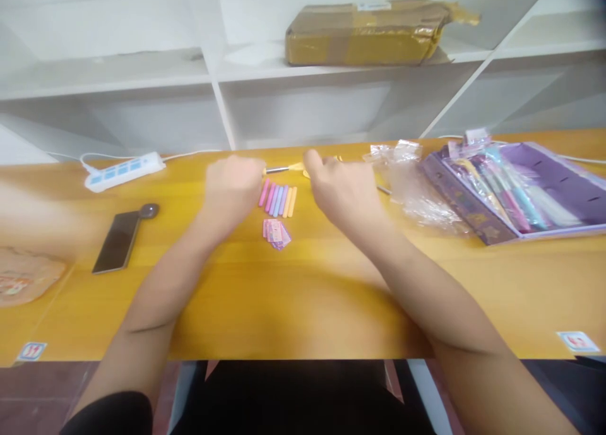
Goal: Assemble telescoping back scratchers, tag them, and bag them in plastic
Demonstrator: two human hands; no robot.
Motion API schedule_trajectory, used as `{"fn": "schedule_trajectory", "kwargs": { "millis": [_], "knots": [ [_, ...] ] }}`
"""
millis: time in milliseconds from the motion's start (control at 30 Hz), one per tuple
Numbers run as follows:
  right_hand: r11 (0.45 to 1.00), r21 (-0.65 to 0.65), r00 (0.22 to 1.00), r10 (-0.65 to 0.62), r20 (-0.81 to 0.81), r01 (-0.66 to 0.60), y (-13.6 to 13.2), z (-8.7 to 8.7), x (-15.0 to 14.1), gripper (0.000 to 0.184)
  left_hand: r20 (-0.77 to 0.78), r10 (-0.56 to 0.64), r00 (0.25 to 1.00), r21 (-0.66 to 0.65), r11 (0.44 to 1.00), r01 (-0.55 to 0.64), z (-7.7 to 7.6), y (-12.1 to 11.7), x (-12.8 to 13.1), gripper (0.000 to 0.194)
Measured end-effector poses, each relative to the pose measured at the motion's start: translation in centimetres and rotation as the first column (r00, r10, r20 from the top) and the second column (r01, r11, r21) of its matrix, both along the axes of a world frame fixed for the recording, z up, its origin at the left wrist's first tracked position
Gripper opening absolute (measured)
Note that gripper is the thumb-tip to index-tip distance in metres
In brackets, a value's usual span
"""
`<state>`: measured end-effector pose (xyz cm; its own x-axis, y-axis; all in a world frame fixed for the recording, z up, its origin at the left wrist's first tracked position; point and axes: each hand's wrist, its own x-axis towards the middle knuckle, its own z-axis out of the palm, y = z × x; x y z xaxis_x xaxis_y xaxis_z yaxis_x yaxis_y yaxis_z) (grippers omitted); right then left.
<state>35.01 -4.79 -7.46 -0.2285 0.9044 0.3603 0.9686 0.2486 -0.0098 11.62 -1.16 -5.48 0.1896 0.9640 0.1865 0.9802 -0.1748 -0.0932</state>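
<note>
My left hand and my right hand are raised over the far half of the table, both closed. A slim yellow pen-like piece with a metal rod spans the gap between them, one end in each fist. Motion blurs the hands, and its ends are hidden. Just below the gap lies a row of short pastel sticks in pink, purple, blue and yellow. Nearer me sits a small fanned pile of pink and purple cards. Beside my right hand, a thin grey rod shows partly.
Crumpled clear plastic bags and a purple box holding wrapped pens lie on the right. On the left are a power strip, a dark phone and a peach-coloured packet. A taped carton rests on the shelf behind.
</note>
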Motion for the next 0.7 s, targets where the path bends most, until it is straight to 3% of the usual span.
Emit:
{"fn": "schedule_trajectory", "kwargs": {
  "millis": [67,167,333,567,700],
  "knots": [
    [0.996,0.069,0.998,0.064,-0.014,-0.063,-0.7,-0.5,-2.0,0.031,0.025,-0.034,0.999,-0.012,0.999,0.035,-0.5,-0.9,0.7,0.024],
    [0.988,0.114,0.994,0.098,0.050,-0.103,-1.3,-0.4,-1.5,0.029,0.000,-0.070,0.998,0.003,0.998,0.070,-0.6,-1.6,0.4,0.026],
    [0.990,-0.079,0.964,0.132,0.229,-0.117,-1.9,0.3,-0.4,0.024,-0.114,-0.120,0.986,-0.022,0.993,0.119,-0.3,-2.4,0.2,0.028],
    [0.980,-0.111,0.948,0.188,0.257,-0.164,-2.9,1.0,-1.0,0.023,-0.116,-0.155,0.981,0.020,0.987,0.158,0.6,-4.2,-0.4,0.033],
    [0.965,-0.115,0.947,0.256,0.195,-0.237,-4.1,2.3,-0.5,0.036,-0.092,-0.188,0.978,0.076,0.978,0.195,1.3,-5.2,-1.5,0.032]
  ]
}}
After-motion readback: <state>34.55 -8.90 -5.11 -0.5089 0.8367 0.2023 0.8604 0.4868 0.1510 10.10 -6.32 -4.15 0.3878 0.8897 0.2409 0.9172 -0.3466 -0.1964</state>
